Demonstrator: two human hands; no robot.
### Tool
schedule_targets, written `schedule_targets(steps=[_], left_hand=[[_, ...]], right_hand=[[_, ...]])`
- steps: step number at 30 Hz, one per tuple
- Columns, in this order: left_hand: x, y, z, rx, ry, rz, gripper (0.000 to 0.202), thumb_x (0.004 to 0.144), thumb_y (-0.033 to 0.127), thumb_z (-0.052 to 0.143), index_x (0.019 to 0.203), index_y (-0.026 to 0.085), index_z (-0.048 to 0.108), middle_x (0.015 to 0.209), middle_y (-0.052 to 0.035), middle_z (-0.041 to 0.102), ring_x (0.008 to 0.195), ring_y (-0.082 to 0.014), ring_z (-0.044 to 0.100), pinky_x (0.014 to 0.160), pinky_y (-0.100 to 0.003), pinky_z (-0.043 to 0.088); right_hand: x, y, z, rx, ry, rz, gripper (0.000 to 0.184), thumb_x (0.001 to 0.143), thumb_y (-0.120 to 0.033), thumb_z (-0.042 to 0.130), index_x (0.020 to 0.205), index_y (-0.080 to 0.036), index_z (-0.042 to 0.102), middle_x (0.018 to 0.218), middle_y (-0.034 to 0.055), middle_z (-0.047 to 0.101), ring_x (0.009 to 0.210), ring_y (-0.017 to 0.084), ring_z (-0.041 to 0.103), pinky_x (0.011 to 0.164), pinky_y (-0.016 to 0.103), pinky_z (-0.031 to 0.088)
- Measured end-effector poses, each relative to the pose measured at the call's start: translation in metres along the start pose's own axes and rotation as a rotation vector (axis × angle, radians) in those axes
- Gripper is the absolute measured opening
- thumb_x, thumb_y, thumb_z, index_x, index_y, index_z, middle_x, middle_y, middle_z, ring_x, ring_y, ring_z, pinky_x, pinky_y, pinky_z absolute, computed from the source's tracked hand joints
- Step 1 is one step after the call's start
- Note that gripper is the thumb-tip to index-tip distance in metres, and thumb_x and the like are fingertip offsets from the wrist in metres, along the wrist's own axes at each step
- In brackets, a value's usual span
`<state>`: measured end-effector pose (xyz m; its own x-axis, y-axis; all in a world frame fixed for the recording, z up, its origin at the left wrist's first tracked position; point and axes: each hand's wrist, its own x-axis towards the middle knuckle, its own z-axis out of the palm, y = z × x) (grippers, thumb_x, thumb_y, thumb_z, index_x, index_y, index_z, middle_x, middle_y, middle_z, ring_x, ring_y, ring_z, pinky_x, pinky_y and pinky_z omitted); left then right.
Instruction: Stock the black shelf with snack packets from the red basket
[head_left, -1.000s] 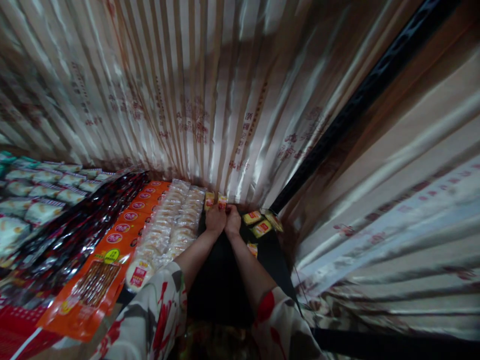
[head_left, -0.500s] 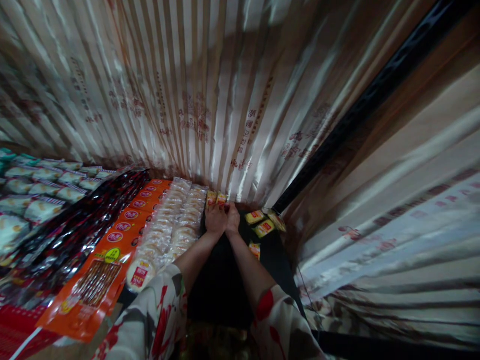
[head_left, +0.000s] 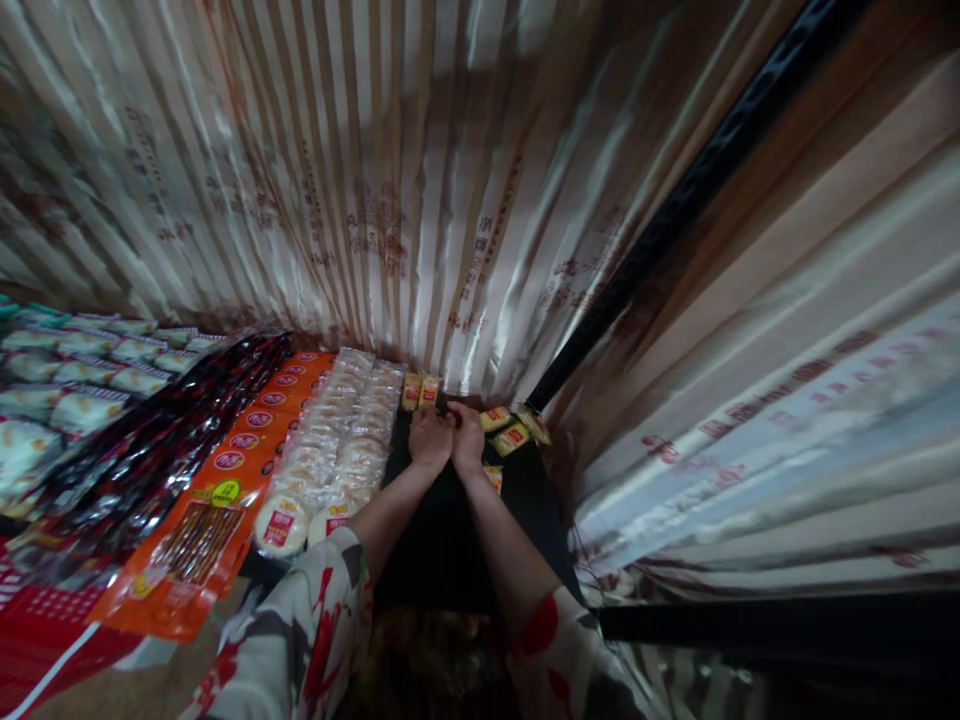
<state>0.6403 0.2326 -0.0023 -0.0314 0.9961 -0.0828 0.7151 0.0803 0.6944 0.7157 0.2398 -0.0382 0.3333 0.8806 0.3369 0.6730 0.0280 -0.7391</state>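
My left hand (head_left: 431,437) is just in front of two small yellow packets (head_left: 420,391) standing side by side at the back of a black surface (head_left: 427,545). Its fingers look curled in, and whatever may be in them is hidden. Beside it, almost touching, is my right hand (head_left: 468,440), fingers bent toward the left one; I cannot make out anything in them. Right of that hand, similar loose packets lie flat: one yellow packet (head_left: 513,438) in front, another (head_left: 495,418) close to the fingers, and one partly behind my right wrist (head_left: 494,478).
Clear-wrapped round crackers (head_left: 349,430) run in rows to the left. Beyond them lie orange snack packs (head_left: 217,500), dark shiny packs (head_left: 165,450) and white packets (head_left: 90,410). A pleated curtain (head_left: 360,200) hangs behind; a black metal post (head_left: 637,240) slants at the right.
The camera view has shifted slightly to the right. Both hands are now a little right of and nearer than before, relative to the two standing packets, with my right hand closer to the loose ones.
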Motion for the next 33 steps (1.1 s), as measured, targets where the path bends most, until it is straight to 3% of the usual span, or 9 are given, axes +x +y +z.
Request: schedule_targets(steps=[6,14,20,24,29,33], left_hand=[[-0.033,-0.004,0.012,-0.033,-0.141,-0.020,0.034,0.081,0.011,0.040,0.104,0.018,0.064,0.108,-0.0087,0.066,0.102,-0.0196,0.060,0.087,-0.027,0.044],[-0.069,-0.004,0.021,-0.048,-0.285,-0.029,0.029,0.074,0.014,0.048,0.096,0.021,0.067,0.105,-0.0066,0.068,0.098,-0.0202,0.062,0.079,-0.025,0.046],[-0.086,0.000,0.025,-0.072,-0.333,-0.039,0.021,0.074,0.022,0.053,0.088,0.021,0.068,0.085,-0.0042,0.072,0.081,-0.0177,0.066,0.068,-0.023,0.046],[-0.093,0.000,0.023,-0.080,-0.329,-0.056,0.019,0.075,0.024,0.054,0.088,0.021,0.068,0.079,-0.0024,0.071,0.074,-0.0153,0.065,0.065,-0.021,0.045],[-0.098,-0.001,0.015,-0.082,-0.287,-0.091,0.019,0.076,0.027,0.055,0.090,0.020,0.067,0.088,-0.0037,0.071,0.079,-0.0164,0.065,0.064,-0.021,0.044],[-0.099,-0.002,0.007,-0.090,-0.239,-0.100,0.022,0.076,0.029,0.056,0.094,0.021,0.065,0.100,-0.0044,0.069,0.092,-0.0178,0.063,0.069,-0.021,0.043]], right_hand=[[-0.036,0.006,-0.045,-0.089,0.161,0.066,0.033,0.079,-0.015,0.038,0.101,-0.014,0.063,0.103,0.0102,0.063,0.102,0.020,0.053,0.093,0.032,0.039],[-0.084,0.018,-0.093,-0.317,0.072,0.272,0.035,0.082,-0.027,0.044,0.111,-0.016,0.060,0.106,0.0132,0.061,0.098,0.026,0.056,0.082,0.034,0.042],[-0.101,0.015,-0.098,-0.315,-0.093,0.347,0.035,0.084,-0.031,0.046,0.116,-0.020,0.054,0.099,0.0082,0.066,0.089,0.022,0.062,0.070,0.030,0.044],[-0.106,0.011,-0.099,-0.324,-0.136,0.353,0.038,0.083,-0.029,0.049,0.118,-0.017,0.054,0.103,0.0098,0.066,0.088,0.020,0.064,0.071,0.027,0.045],[-0.107,0.010,-0.097,-0.284,-0.106,0.372,0.042,0.075,-0.026,0.057,0.113,-0.008,0.060,0.101,0.0153,0.066,0.092,0.021,0.063,0.079,0.025,0.045],[-0.105,0.014,-0.092,-0.060,-0.122,0.441,0.035,0.071,-0.026,0.058,0.100,-0.010,0.067,0.087,0.0107,0.071,0.081,0.021,0.066,0.070,0.024,0.048]])
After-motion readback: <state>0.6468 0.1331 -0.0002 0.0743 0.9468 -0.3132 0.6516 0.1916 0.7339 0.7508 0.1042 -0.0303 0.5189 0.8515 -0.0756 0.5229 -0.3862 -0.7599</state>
